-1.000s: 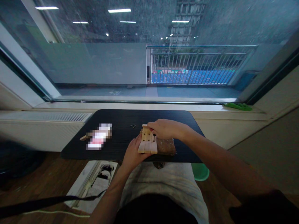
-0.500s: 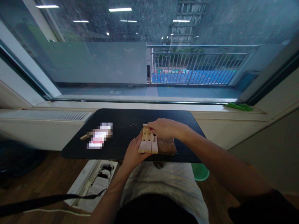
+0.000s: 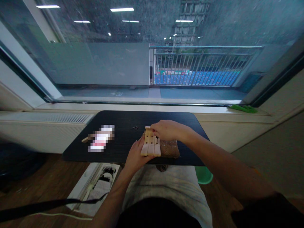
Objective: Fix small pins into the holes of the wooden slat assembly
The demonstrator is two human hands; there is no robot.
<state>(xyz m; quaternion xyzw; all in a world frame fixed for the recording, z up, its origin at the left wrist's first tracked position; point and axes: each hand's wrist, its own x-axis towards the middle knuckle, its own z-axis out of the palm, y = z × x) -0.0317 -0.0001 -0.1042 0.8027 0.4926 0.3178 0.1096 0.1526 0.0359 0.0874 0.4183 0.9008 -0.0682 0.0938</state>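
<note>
A small pale wooden piece point(image 3: 150, 149) of side-by-side strips with dark round holes sits tilted over the near part of the black table. My left hand point(image 3: 136, 155) grips it along its left and lower edge, the thumb under the near end. Over its far right corner, my right hand point(image 3: 166, 129) is closed, fingertips pressed together at the wood. A thin dark metal piece point(image 3: 157, 140) shows just below those fingers at a hole in the right strip; its upper end is hidden. A brown, rough-looking block point(image 3: 169, 149) lies against the wood's right side.
On the black table point(image 3: 118, 117) lie several small dark screws or pins point(image 3: 135, 128). A wooden stick point(image 3: 85, 139) protrudes from a blurred-out patch on the left. Below are an open white box point(image 3: 83, 180) and a green bowl point(image 3: 204, 175). A window sill point(image 3: 142, 107) borders the far side.
Almost nothing differs. My right fingers have shifted very slightly at the wood's far right corner; my left hand and the wooden piece stay in place.
</note>
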